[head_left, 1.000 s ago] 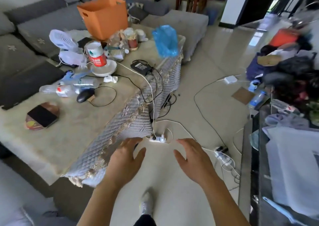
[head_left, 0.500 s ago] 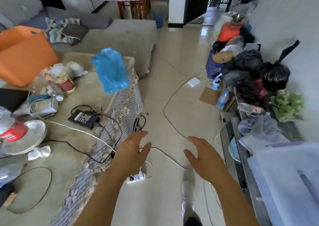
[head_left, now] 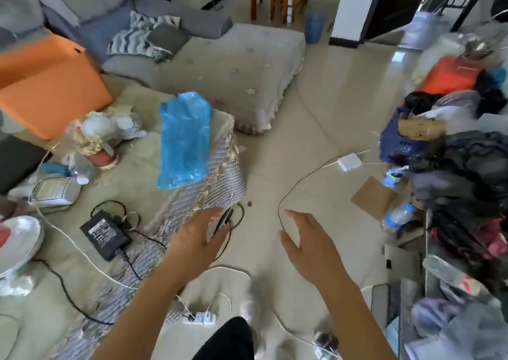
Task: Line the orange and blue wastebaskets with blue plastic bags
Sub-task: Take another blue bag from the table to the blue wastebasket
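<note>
A crumpled blue plastic bag (head_left: pixel 185 139) lies on the far corner of the cloth-covered table (head_left: pixel 137 167). The orange wastebasket (head_left: pixel 46 84) stands on the table at the far left. A blue wastebasket (head_left: pixel 314 26) sits on the floor far back, by the wooden chair legs. My left hand (head_left: pixel 198 241) is stretched forward with relaxed fingers, holding nothing, just off the table's edge and below the bag. My right hand (head_left: pixel 305 241) hangs over the floor, fingers spread and empty.
Cables, a black power adapter (head_left: pixel 105 233), a plate (head_left: pixel 19 238) and small clutter cover the table. Cords, a white router (head_left: pixel 349 162), a power strip (head_left: pixel 202 318), cardboard and a water bottle (head_left: pixel 395 216) lie on the floor. Piled clothes and bags fill the right side. A grey sofa stands behind.
I have walked forward along the table; the blue bag and orange wastebasket are nearer and larger. Both hands stay held out in front, empty.
</note>
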### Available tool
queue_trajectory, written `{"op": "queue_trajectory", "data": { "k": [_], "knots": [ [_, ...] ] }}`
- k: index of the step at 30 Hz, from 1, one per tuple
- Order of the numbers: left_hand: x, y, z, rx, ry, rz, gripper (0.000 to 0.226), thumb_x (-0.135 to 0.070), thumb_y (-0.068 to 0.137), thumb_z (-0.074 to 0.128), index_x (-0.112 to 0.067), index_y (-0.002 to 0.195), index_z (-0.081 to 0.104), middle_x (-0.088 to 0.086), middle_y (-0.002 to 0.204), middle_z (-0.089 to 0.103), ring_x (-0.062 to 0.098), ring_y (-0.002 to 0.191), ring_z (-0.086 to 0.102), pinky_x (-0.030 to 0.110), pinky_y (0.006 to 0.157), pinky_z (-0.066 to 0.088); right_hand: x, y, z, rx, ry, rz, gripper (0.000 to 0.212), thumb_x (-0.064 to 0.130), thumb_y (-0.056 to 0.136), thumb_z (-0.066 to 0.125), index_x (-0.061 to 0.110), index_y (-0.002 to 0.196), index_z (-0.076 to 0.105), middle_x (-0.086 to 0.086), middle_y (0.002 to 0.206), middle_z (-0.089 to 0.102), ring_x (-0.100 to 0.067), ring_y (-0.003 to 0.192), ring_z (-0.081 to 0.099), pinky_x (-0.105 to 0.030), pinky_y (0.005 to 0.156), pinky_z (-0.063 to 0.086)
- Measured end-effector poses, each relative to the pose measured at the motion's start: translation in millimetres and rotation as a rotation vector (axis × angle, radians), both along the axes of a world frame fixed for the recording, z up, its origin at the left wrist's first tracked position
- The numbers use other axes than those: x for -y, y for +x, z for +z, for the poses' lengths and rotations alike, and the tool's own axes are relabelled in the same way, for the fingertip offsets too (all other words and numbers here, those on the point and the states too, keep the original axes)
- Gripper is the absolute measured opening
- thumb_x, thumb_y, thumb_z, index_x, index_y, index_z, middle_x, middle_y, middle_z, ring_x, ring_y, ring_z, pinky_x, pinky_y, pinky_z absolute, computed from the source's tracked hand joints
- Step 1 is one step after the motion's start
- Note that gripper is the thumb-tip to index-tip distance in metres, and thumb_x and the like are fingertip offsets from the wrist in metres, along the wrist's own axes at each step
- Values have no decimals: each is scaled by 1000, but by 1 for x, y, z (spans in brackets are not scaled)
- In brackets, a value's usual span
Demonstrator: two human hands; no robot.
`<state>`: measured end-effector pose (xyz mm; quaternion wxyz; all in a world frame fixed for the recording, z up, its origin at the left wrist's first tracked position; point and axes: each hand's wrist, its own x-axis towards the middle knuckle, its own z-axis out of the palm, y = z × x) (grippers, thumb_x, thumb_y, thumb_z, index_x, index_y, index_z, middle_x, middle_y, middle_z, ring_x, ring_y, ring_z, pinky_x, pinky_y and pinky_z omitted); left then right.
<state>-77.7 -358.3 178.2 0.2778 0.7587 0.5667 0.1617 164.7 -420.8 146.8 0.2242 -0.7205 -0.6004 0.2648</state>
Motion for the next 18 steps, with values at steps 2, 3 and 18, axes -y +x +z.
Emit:
{"op": "queue_trajectory", "data": {
  "k": [2, 3, 18],
  "knots": [
    [-29, 2, -10, -10, 8, 23, 51, -46, 89, 53, -19, 132, 53, -1, 128, 61, 19, 114, 60, 31, 90, 47, -41, 9, -9, -8, -5, 62, 49, 41, 99, 48, 30, 146, 37, 12, 142, 43, -8, 129, 44, -23, 101, 41],
    [-40, 4, -14, -9, 23, 38, 49, -44, 90, 56, -19, 133, 53, -1, 129, 61, 20, 112, 61, 31, 88, 47, -58, 12, -13, -7, 1, 72, 50, 41, 99, 49, 30, 146, 37, 12, 143, 42, -7, 129, 44, -22, 101, 41],
    [-325, -3, -25, 129, 106, 523, 44, -33, 91, 63, -17, 131, 54, 3, 125, 59, 26, 96, 64, 41, 83, 53, -418, 13, 7, 118, 82, 435, 52, 37, 97, 55, 29, 146, 38, 14, 140, 43, -4, 123, 47, -18, 94, 40]
  ]
}}
